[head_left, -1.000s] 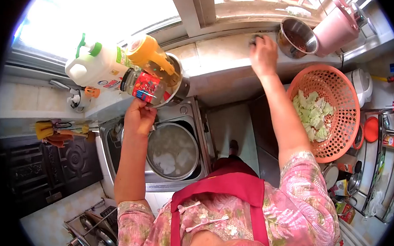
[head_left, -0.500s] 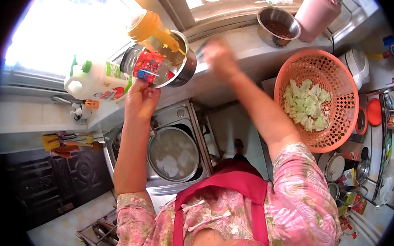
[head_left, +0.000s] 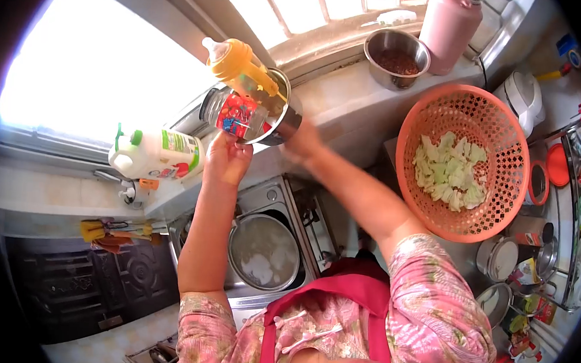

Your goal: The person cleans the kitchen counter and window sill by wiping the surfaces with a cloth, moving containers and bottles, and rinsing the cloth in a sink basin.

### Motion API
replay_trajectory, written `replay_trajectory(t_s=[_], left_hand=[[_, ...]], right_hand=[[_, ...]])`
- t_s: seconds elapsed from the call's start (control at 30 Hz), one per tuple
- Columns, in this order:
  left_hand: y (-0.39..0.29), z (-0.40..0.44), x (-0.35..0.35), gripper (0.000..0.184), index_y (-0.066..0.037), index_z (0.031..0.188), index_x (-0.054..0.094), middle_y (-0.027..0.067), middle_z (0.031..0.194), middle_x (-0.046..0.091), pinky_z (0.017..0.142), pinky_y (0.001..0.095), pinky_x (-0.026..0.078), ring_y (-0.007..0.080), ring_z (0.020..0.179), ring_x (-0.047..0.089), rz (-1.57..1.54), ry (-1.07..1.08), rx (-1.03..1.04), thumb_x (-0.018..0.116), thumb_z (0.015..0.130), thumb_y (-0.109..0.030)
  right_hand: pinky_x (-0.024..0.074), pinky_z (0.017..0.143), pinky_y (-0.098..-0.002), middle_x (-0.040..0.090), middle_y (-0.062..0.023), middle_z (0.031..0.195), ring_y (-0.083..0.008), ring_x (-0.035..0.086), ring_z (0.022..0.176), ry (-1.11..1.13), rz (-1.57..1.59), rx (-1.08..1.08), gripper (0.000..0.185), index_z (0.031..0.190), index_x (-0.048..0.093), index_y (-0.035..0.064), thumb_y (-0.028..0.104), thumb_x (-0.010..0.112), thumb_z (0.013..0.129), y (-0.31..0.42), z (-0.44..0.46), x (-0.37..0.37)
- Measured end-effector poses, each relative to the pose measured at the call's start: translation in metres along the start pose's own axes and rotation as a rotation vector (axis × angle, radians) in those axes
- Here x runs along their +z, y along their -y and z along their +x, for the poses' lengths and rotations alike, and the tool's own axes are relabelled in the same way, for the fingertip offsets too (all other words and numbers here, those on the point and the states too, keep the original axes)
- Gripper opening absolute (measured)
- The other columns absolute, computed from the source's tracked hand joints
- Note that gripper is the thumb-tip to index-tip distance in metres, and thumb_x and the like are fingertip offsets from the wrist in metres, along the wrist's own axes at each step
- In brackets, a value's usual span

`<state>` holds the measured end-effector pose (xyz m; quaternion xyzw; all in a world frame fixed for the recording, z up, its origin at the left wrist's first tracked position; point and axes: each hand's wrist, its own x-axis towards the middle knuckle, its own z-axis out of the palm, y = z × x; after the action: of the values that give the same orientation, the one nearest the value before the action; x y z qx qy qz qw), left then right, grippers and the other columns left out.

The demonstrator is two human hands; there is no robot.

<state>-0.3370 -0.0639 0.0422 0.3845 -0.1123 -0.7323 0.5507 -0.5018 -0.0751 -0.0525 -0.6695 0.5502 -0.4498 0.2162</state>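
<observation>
My left hand (head_left: 229, 157) is closed at the near side of a clear jar (head_left: 238, 115) with a dark lid and a red and blue label. Behind the jar is a metal pot (head_left: 290, 121), with a baby bottle (head_left: 245, 72) with an orange collar above its opening. The jar and bottle cover much of the pot's inside. My right hand (head_left: 301, 144) is beside the pot's right wall, smeared by motion. Its fingers cannot be made out, nor whether it touches the pot.
A white jug (head_left: 157, 153) stands left on the sill. Below is a sink with a basin of cloudy water (head_left: 264, 252). To the right are an orange colander (head_left: 408, 194) with torn cabbage leaves (head_left: 450, 170), a steel bowl (head_left: 375, 71) and a pink flask (head_left: 449, 32).
My right hand has moved down and left from the sill to the pot's side. My left hand stays at the jar. The whole view has shifted somewhat.
</observation>
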Motion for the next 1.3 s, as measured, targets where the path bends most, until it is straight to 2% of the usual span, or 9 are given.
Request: replay_trajectory(t_s=[0.03,0.07,0.17,0.33,0.43,0.63,0.83,1.0,1.3], left_hand=[[0.001,-0.002,0.007,0.01,-0.006,0.088,0.056,0.0036,0.084,0.061,0.052,0.0226,0.039,0.0121,0.067,0.052,0.01,-0.013,0.002,0.052,0.08,-0.002],[-0.001,0.0,0.015,0.01,-0.006,0.088,0.056,0.0038,0.085,0.061,0.052,0.0225,0.039,0.0122,0.067,0.052,0.017,-0.019,0.011,0.052,0.08,-0.002],[-0.001,0.025,0.014,0.016,-0.005,0.091,0.056,0.0048,0.085,0.061,0.051,0.0221,0.041,0.0127,0.068,0.054,-0.008,0.085,-0.099,0.053,0.077,0.002],[0.041,0.053,0.042,0.019,-0.005,0.093,0.053,0.0041,0.084,0.06,0.05,0.0225,0.04,0.0128,0.067,0.053,0.062,0.073,-0.099,0.051,0.076,0.004],[0.059,0.076,0.055,0.02,-0.005,0.09,0.051,0.003,0.08,0.057,0.05,0.023,0.04,0.0128,0.063,0.051,0.116,0.076,-0.099,0.051,0.073,0.006],[0.085,0.093,0.07,0.015,-0.004,0.074,0.047,0.0049,0.069,0.046,0.048,0.027,0.04,0.0132,0.054,0.043,0.137,-0.03,-0.051,0.048,0.071,0.01],[0.078,0.099,0.056,0.019,-0.003,0.091,0.051,0.005,0.082,0.057,0.053,0.0227,0.045,0.0148,0.066,0.054,0.176,0.052,-0.053,0.046,0.075,0.006],[0.072,0.097,0.048,0.018,-0.003,0.091,0.052,0.0053,0.083,0.056,0.053,0.0227,0.045,0.0142,0.067,0.052,0.164,0.052,-0.057,0.048,0.075,0.006],[0.055,0.1,0.029,0.017,-0.002,0.091,0.053,0.0043,0.084,0.058,0.057,0.0233,0.049,0.013,0.069,0.056,0.223,0.088,-0.047,0.049,0.077,0.005]], right_hand=[[0.0489,0.083,-0.0372,0.059,-0.0144,0.107,-0.0327,0.055,0.102,-0.053,0.362,0.004,0.018,0.096,0.062,0.0045,0.013,0.055,0.081,0.03,-0.019,0.004],[0.0491,0.082,-0.0369,0.06,-0.0139,0.103,-0.031,0.056,0.098,-0.006,0.004,-0.399,0.019,0.097,0.061,0.0039,0.011,0.056,0.08,0.019,-0.026,0.023],[0.0487,0.078,-0.0399,0.059,-0.0128,0.093,-0.0322,0.057,0.087,0.135,-0.139,-0.499,0.017,0.094,0.061,0.0039,0.007,0.056,0.078,0.001,-0.063,0.014],[0.0459,0.07,-0.0387,0.057,-0.0144,0.088,-0.032,0.057,0.08,-0.59,0.227,0.203,0.015,0.088,0.058,0.0026,-0.002,0.054,0.074,-0.041,-0.081,-0.068],[0.0421,0.074,-0.0417,0.052,-0.0171,0.086,-0.0328,0.052,0.083,-0.946,0.009,0.18,0.013,0.092,0.054,-0.0018,0.003,0.054,0.08,-0.07,-0.042,-0.099],[0.0411,0.073,-0.0445,0.052,-0.0183,0.084,-0.0361,0.05,0.081,-0.645,0.123,0.134,0.012,0.085,0.052,0.0006,0.005,0.061,0.079,-0.059,-0.066,0.018],[0.0444,0.074,-0.0434,0.055,-0.0168,0.097,-0.0362,0.054,0.084,-0.706,-0.347,0.018,0.017,0.093,0.058,-0.0011,0.008,0.057,0.078,-0.053,-0.025,-0.103],[0.0486,0.074,-0.0405,0.054,-0.0149,0.102,-0.0325,0.053,0.09,-0.19,-0.718,0.11,0.015,0.088,0.061,0.0033,0.013,0.055,0.078,-0.056,-0.015,-0.098],[0.0511,0.07,-0.0395,0.055,-0.012,0.098,-0.0296,0.056,0.082,-0.157,-0.759,0.022,0.014,0.091,0.059,0.0039,0.01,0.048,0.083,-0.052,-0.013,-0.105]])
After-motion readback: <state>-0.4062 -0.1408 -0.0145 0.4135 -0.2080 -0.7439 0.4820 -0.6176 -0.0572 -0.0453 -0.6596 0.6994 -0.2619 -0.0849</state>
